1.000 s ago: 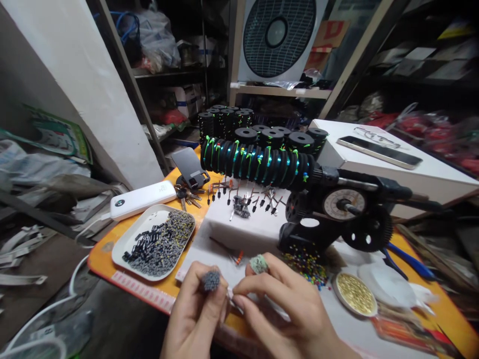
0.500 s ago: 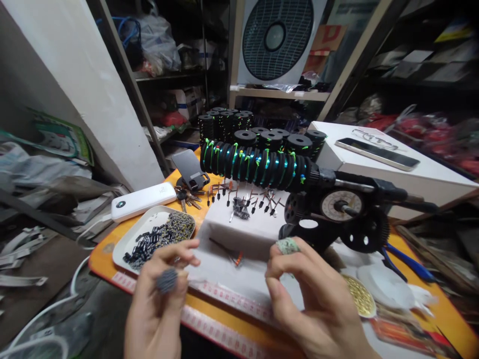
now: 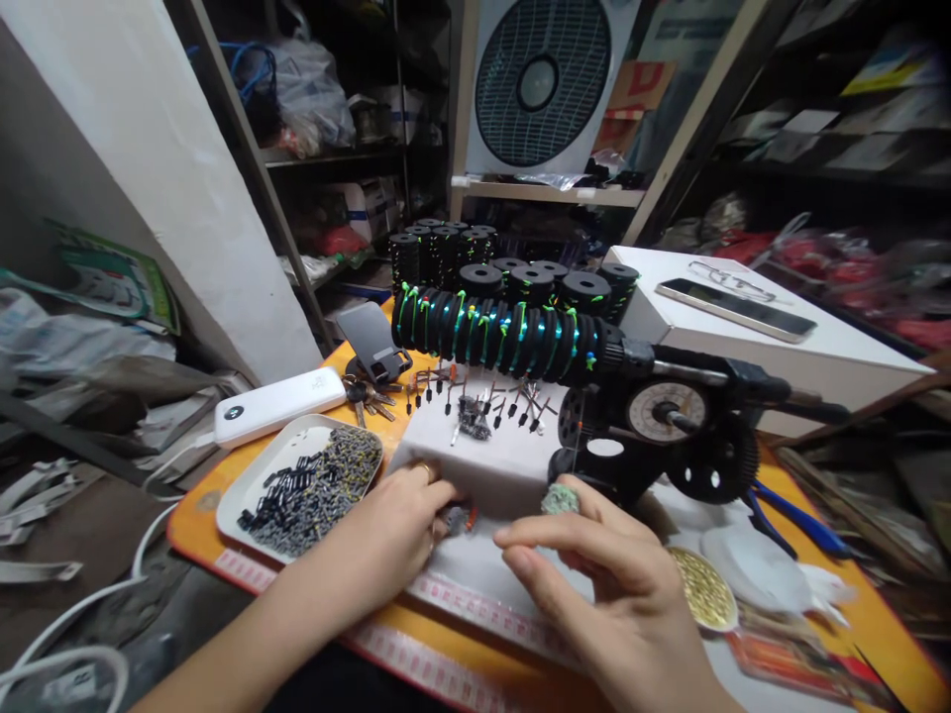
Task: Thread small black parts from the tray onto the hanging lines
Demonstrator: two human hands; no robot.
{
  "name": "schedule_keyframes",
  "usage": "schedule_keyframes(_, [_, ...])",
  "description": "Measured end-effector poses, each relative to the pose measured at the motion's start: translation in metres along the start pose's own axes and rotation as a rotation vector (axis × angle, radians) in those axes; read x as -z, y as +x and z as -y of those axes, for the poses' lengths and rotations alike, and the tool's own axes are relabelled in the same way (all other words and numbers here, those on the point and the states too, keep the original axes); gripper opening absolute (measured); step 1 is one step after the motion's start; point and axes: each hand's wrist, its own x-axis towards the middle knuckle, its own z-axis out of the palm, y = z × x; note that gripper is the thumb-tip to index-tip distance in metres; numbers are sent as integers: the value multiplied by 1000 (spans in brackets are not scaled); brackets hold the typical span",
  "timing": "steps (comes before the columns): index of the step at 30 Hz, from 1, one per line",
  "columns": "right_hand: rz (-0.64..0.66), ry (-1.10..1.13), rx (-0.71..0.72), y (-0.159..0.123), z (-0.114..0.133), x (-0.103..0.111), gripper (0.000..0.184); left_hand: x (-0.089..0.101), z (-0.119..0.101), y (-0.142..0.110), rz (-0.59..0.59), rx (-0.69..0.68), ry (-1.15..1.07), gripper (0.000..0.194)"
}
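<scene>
My left hand [image 3: 393,525] reaches down onto the white surface in front of the white block [image 3: 475,465]. Its fingertips are bent together beside a small orange coiled piece [image 3: 471,519]; what they grip is hidden. My right hand [image 3: 631,594] hovers to the right, thumb and index fingertips close together in a pinch. Anything between them is too fine to make out. A green wrap [image 3: 560,498] covers one of its fingers. Behind both hands, a black ribbed roller [image 3: 497,332] wound with blue and green line sits on a geared winder with a dial [image 3: 667,409].
A white tray [image 3: 230,505] of small black and grey parts stands left, near a white power bank [image 3: 278,404] and keys [image 3: 368,398]. Black spools [image 3: 531,282] stand behind. At right are a dish of gold bits [image 3: 702,589], blue-handled pliers [image 3: 806,523] and a phone [image 3: 735,307] on a white box.
My left hand has moved right and forward, from raised beside the tray down to the white surface by the orange piece. My right hand has shifted slightly, its thumb and index finger now stretched further left.
</scene>
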Motion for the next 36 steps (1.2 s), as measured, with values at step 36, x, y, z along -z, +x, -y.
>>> schedule_keyframes(36, [110, 38, -42, -5, 8, -10, 14, -54, -40, -52, -468, 350, -874, 30])
